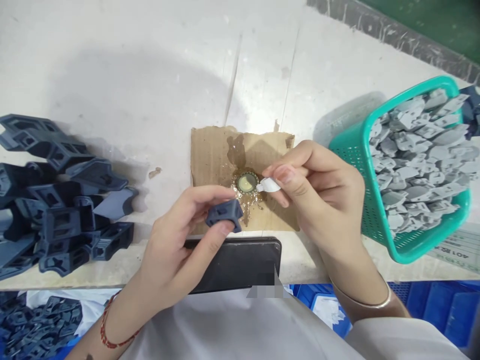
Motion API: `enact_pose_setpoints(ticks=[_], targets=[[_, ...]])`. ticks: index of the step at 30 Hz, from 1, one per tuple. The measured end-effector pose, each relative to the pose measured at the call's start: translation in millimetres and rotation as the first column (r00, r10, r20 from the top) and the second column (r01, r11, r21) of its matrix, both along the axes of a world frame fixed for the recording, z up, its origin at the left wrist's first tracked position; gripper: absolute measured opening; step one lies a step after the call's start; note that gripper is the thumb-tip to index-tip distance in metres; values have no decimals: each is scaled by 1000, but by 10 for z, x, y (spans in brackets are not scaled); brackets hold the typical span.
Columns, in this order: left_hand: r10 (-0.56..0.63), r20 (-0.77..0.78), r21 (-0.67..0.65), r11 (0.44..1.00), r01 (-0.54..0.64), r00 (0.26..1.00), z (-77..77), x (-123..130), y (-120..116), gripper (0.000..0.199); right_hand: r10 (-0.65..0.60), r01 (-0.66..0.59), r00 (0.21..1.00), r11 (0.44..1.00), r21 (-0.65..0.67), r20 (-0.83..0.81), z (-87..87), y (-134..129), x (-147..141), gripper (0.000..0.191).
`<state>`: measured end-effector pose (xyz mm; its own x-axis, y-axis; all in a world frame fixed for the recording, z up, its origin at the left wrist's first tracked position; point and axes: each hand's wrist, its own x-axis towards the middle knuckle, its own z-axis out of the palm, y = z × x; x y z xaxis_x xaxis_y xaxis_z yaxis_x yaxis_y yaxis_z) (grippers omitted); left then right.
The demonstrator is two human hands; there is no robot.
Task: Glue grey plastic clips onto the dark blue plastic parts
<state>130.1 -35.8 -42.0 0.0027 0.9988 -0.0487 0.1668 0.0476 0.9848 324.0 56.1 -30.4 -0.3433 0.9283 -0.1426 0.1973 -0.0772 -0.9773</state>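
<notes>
My left hand (187, 240) grips a dark blue plastic part (224, 215) between thumb and fingers, near the lower edge of a piece of cardboard. Pinched in my right hand (318, 192) is a small light grey piece (269, 185), its narrow tip pointing left. That tip is beside a small round cap (246, 182) holding yellowish liquid; whether they touch I cannot tell. The cap lies on the cardboard (208, 150), which has wet, shiny stains around it. The dark part and the grey piece are apart.
Dark blue parts (67, 200) are piled at the left. A green basket (397, 250) full of grey pieces stands at the right. A black phone (240, 262) lies at the table's (150, 90) front edge. Below are blue bins (437, 305) and more dark parts (48, 325).
</notes>
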Motion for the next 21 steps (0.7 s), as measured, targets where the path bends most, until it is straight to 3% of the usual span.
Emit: enact_pose_setpoints(ticks=[4, 9, 16, 21], targets=[[35, 33, -1, 999, -35, 999, 35, 6, 23, 23, 11, -17, 996, 997, -71, -91, -3, 0, -3, 19], [113, 12, 28, 993, -114, 993, 44, 12, 33, 20, 4, -8, 998, 998, -64, -65, 14, -10, 21, 20], [162, 214, -52, 987, -154, 963, 24, 77, -10, 20, -11, 8, 991, 1000, -25, -131, -1, -54, 34, 12], [63, 71, -24, 998, -62, 995, 17, 26, 2, 25, -17, 16, 994, 1000, -16, -110, 9, -79, 2, 13]])
